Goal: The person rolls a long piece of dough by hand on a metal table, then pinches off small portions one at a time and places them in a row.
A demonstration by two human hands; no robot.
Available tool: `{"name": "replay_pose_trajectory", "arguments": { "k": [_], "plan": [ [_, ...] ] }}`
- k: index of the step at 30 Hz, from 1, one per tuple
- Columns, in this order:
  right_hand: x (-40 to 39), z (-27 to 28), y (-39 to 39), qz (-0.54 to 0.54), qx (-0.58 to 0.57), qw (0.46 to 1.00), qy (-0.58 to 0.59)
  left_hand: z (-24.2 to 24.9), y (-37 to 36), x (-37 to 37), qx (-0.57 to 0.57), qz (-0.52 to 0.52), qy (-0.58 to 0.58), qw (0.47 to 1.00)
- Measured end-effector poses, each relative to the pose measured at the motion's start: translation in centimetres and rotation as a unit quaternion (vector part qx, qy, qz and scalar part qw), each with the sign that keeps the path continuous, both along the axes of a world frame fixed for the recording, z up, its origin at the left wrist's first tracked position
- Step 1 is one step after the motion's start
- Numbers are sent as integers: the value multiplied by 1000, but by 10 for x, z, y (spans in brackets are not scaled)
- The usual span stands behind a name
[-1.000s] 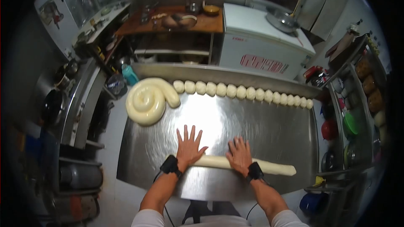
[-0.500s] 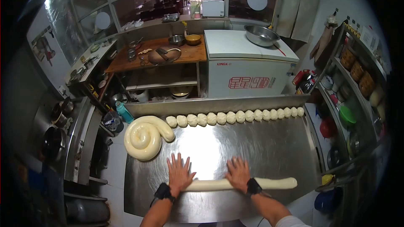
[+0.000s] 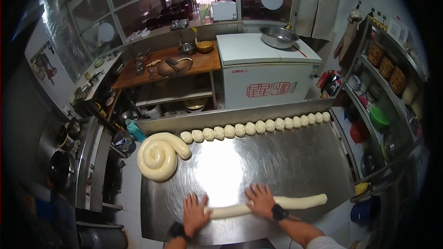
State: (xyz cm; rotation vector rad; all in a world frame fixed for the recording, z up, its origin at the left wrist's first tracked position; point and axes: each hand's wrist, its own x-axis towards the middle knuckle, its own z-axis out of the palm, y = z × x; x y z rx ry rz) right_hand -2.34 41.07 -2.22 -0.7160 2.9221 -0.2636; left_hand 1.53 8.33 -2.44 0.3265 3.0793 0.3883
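Observation:
A long pale dough rope (image 3: 300, 202) lies across the front of the steel table (image 3: 286, 161). My left hand (image 3: 195, 214) is spread at the rope's left end, its fingers pointing away from me. Over the middle of the rope, my right hand (image 3: 260, 201) presses flat with its fingers apart. Neither hand is closed round the dough. A thick coil of dough (image 3: 157, 157) rests at the table's left, its loose end turned to the right. Beyond, several round dough pieces (image 3: 250, 128) form a row along the back edge.
A turquoise bottle (image 3: 135, 130) stands beside the table's back left corner. Behind the raised back edge are a white chest freezer (image 3: 267, 80) with a metal bowl (image 3: 278, 37) and a wooden worktable (image 3: 134, 77). Shelves (image 3: 392, 85) line the right side.
The view has tilted slightly. My left hand has moved nearer to me, and the rope's left part has come nearer too. My right hand stays on the rope.

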Motion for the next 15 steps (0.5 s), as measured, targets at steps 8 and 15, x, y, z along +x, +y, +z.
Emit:
{"name": "replay_pose_trajectory", "arguments": {
  "k": [8, 15],
  "plan": [
    [14, 11, -31, 29, -77, 997, -7, 39, 82, -70, 37, -188, -38, 981],
    [-96, -8, -34, -89, -29, 995, 26, 1, 97, -147, -63, -46, 8, 997]
  ]
}}
